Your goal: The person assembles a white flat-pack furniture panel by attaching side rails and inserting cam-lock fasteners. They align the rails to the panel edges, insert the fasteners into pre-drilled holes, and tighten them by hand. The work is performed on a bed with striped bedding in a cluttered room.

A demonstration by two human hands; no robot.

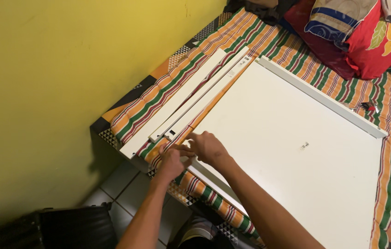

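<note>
So there's this big flat white board (pixel 292 152) lying on the striped bed cover (pixel 167 87), three long white slats (pixel 191 99) beside it. Left hand (pixel 171 162) and right hand (pixel 208 148) sit at its near corner, fingers curled, can't tell what they're pinching.

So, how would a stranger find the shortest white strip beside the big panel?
Start at the striped bedcover along the yellow wall. Three white strips lie there, left of the large white panel. The shortest strip is the one nearest the panel, with its near end just beyond both hands' fingers.
</note>
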